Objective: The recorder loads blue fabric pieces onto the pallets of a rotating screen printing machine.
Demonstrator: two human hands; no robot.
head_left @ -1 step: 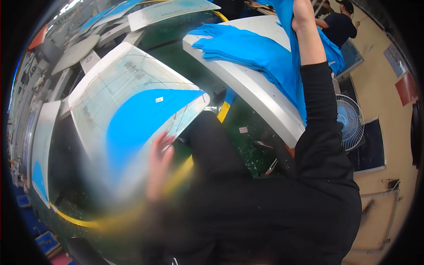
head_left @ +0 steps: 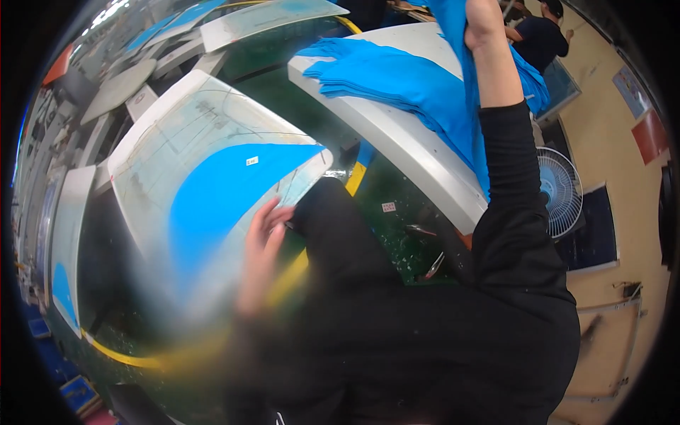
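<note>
A blue cut fabric panel with a small white sticker lies flat on a pale board at the left. My left hand is beside the board's near right edge, fingers loosely bent and apart, with nothing seen in them. My right arm reaches far up to the top edge, over a white table. There my right hand grips raised blue fabric, though its fingertips are partly hidden. A stack of blue fabric pieces is spread on that table below it.
Another pale board with a blue piece stands far left, and more boards at the back. A fan is beyond my right arm. A person in dark clothes is at the far right. Yellow line marks the green floor.
My left hand has moved slightly up and right along the board's edge, its fingers more spread. My right hand stays at the raised fabric. The whole view shifts slightly.
</note>
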